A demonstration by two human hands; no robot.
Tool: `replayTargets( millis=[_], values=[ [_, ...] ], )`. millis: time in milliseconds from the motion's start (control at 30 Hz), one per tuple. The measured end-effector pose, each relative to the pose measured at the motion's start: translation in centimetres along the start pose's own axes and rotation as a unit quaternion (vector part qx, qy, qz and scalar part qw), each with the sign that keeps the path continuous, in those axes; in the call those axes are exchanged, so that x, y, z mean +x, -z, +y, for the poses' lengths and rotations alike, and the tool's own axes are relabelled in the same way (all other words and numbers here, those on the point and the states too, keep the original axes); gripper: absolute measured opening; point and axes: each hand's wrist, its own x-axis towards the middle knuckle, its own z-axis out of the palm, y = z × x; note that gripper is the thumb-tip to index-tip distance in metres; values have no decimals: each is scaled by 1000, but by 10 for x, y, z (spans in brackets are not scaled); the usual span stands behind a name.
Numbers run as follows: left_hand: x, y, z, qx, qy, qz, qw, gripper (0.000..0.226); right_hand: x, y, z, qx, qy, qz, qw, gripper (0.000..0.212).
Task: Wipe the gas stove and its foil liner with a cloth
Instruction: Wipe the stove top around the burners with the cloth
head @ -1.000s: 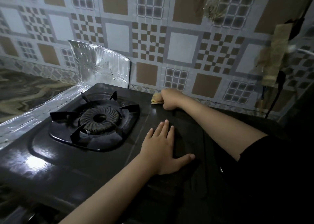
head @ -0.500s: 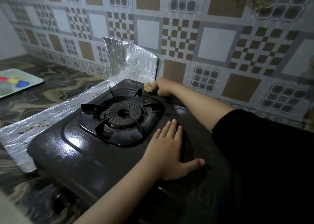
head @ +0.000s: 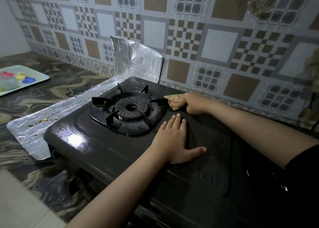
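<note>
Stove-top wiping under way. The right hand (head: pixel 193 103) grips a folded yellowish cloth (head: pixel 173 100) against the black gas stove (head: pixel 107 150) beside the burner grate (head: pixel 127 110). The left hand (head: pixel 174 141) lies flat, fingers straight, bracing the top. The stained foil liner (head: pixel 39 124) likely comes next, requiring a leftward reach.

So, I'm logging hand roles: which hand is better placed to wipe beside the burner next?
Right. The right hand already grips the cloth against the stove next to the burner grate; the left hand lies flat, holding no cloth.
</note>
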Motion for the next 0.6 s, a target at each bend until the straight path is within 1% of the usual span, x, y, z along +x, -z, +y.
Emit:
replayTargets(
  millis=[167,267,367,500,600],
  values=[
    [-2,1,1,-5,-2,8,1000,108,-34,7,-4,-14,41,-32,999,73],
    [-5,2,0,-5,-2,13,1000,106,-41,16,-3,3,27,-47,999,75],
    [-4,2,0,-7,1,14,1000,106,-44,23,1,45,15,-48,998,73],
    [-3,2,-1,-3,-1,3,1000,106,-62,34,12,82,-31,-56,995,59],
    [0,3,-2,5,2,-3,1000,108,-81,48,37,49,-101,-64,992,51]
  ],
)
